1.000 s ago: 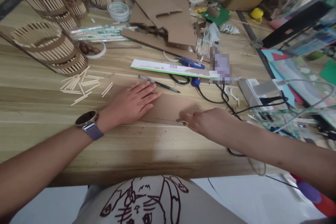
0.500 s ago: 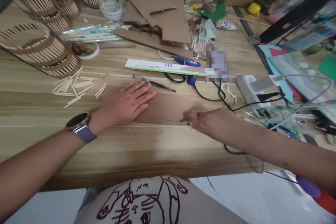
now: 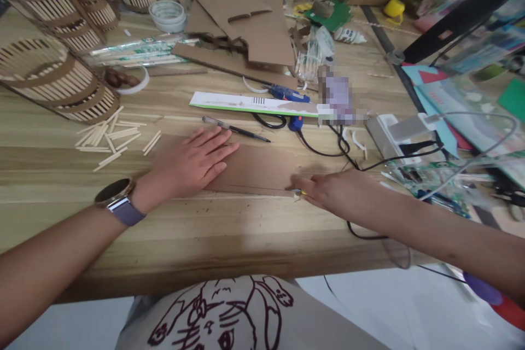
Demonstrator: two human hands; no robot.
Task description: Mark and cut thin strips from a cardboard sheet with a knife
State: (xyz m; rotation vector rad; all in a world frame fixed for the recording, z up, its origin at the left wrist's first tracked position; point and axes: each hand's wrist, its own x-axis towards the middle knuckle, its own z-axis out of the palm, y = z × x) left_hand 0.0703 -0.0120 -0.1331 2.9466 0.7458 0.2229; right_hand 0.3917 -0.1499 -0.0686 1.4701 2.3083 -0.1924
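A brown cardboard strip (image 3: 258, 167) lies flat near the front of the table, with a thin line running along its near edge. My left hand (image 3: 200, 158) presses on its left part, palm down and fingers spread. At the strip's right end, my right hand (image 3: 318, 188) is closed around a small cutter knife (image 3: 302, 192); only its tip and a bit of yellow show, the rest being hidden by the fingers. Just beyond my left fingertips lies a pen (image 3: 238, 129).
Short wooden sticks (image 3: 109, 136) lie left of the strip, beside a stick-and-cardboard cylinder (image 3: 61, 87). Behind are a white-green strip (image 3: 246, 103), a blue glue gun (image 3: 287, 93) and cardboard sheets (image 3: 266, 38). A power strip (image 3: 388, 139) and cables sit right.
My right hand has slid slightly right along the strip's near edge with the cutter knife. My left hand stays on the cardboard; the whole view has shifted a little.
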